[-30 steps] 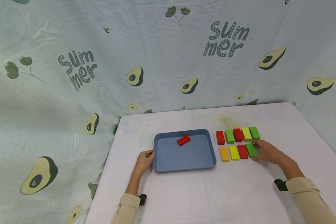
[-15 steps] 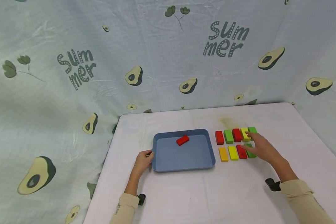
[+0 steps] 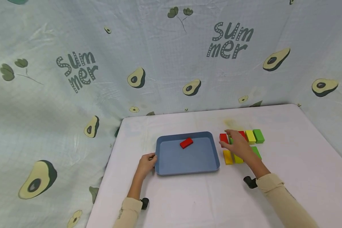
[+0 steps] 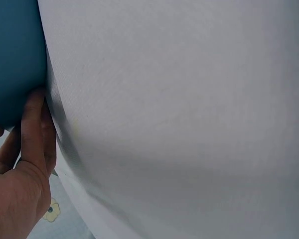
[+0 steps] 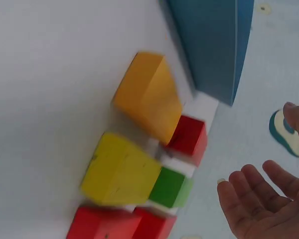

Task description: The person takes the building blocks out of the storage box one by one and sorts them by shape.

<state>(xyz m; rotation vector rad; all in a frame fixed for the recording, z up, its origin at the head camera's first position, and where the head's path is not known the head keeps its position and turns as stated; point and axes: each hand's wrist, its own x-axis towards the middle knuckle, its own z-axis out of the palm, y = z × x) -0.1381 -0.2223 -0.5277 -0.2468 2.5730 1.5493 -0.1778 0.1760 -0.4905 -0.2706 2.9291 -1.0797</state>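
Note:
My left hand (image 3: 146,164) holds the left wall of a blue-grey tray (image 3: 187,164); in the left wrist view its fingers (image 4: 34,129) lie against the tray's side. A red block (image 3: 186,143) lies aslant in the tray. To the right, my right hand (image 3: 239,146) hovers over two rows of blocks, fingers spread with nothing between them. Its fingertips are nearest the back-row red block (image 3: 223,138). An orange block (image 5: 148,99) and a yellow block (image 5: 120,172) show in the right wrist view. The front-row red block is hidden by the hand in the head view.
Beyond the right hand are a yellow block (image 3: 250,137) and a green block (image 3: 258,136) in the back row, and a green block (image 3: 256,152) in front. A white cloth (image 3: 185,202) covers the table. A patterned curtain (image 3: 159,47) hangs behind.
My right hand has moved left across the blocks, from the green ones at the right end to the leftmost red one. The left hand and tray stay put.

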